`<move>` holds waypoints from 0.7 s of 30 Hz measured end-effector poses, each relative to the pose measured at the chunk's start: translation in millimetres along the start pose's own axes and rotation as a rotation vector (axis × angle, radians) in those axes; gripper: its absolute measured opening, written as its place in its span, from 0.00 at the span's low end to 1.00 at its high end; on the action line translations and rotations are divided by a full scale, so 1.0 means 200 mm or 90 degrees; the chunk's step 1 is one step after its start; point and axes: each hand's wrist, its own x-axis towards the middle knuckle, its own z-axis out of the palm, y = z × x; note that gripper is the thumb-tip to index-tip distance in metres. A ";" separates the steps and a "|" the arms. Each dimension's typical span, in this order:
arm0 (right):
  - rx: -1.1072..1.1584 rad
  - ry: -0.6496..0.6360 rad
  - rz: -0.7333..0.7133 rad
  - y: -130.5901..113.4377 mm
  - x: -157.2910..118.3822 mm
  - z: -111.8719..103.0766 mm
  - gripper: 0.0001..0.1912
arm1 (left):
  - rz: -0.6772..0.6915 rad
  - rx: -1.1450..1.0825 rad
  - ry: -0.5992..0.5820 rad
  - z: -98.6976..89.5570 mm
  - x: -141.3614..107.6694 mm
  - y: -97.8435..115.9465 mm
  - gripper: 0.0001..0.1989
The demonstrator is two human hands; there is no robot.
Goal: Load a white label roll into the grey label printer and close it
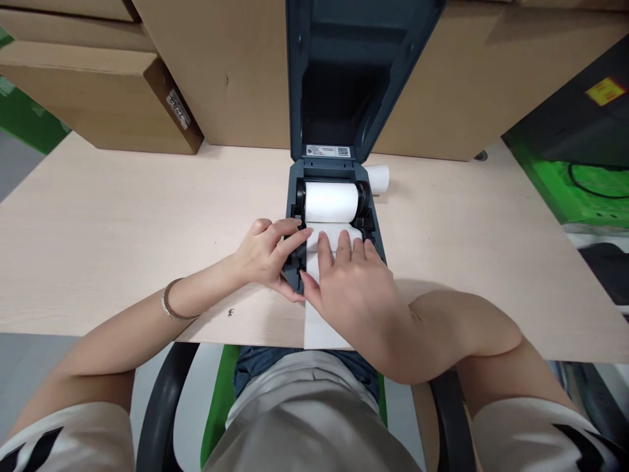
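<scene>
Label printer (pixel 326 172) sitting open near middle of worktop's (pixel 147 216) front edge — paper roll (pixel 331 202) lying inside, paper strip (pixel 322 331) reaching that edge. Left hand (pixel 268 255), fingers parted, touching printer's left side; right hand (pixel 356 288), fingers apart, resting on strip. Cardboard box (pixel 103 98) sitting by back left corner.

A white paper strip (pixel 318 328) is being pressed by the right hand (pixel 354 288) inside an open label printer (pixel 330 172) being touched by the left hand (pixel 266 257).

Behind the pale wooden tabletop (pixel 457 229), cardboard boxes (pixel 230 78) stand against 1 another.
</scene>
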 end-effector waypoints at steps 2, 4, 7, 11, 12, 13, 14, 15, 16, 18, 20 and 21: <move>-0.003 -0.006 -0.011 0.01 0.00 -0.01 0.36 | 0.000 -0.006 0.001 0.00 0.00 0.00 0.53; 0.009 -0.028 -0.020 0.01 0.02 -0.03 0.36 | -0.004 -0.012 -0.001 0.00 0.00 0.00 0.53; 0.038 -0.062 -0.037 0.01 0.03 -0.05 0.39 | -0.009 -0.004 -0.006 0.00 0.00 0.00 0.53; 0.058 -0.090 -0.057 -0.01 0.02 -0.06 0.45 | -0.010 0.013 -0.016 0.00 -0.02 -0.01 0.49; 0.060 -0.089 -0.060 -0.02 0.01 -0.06 0.46 | -0.007 0.016 -0.016 0.00 -0.02 -0.01 0.49; 0.060 -0.086 -0.063 -0.02 0.01 -0.06 0.47 | -0.002 0.016 -0.015 0.00 -0.02 -0.01 0.49; 0.061 -0.084 -0.065 -0.02 0.01 -0.06 0.47 | 0.002 0.015 -0.011 0.01 -0.02 -0.01 0.50; 0.063 -0.084 -0.068 -0.01 0.00 -0.06 0.47 | 0.005 0.012 -0.007 0.01 -0.02 -0.01 0.50; 0.064 -0.085 -0.069 -0.01 0.01 -0.06 0.47 | 0.007 0.006 -0.003 0.01 -0.02 -0.01 0.49; 0.066 -0.097 -0.070 0.01 0.01 -0.07 0.47 | 0.008 -0.015 0.002 0.01 -0.01 -0.01 0.48; 0.070 -0.114 -0.075 0.02 0.02 -0.08 0.45 | 0.005 -0.043 -0.002 0.01 -0.01 -0.01 0.47; 0.071 -0.122 -0.079 0.04 0.02 -0.09 0.43 | 0.002 -0.058 -0.006 0.01 -0.02 -0.02 0.47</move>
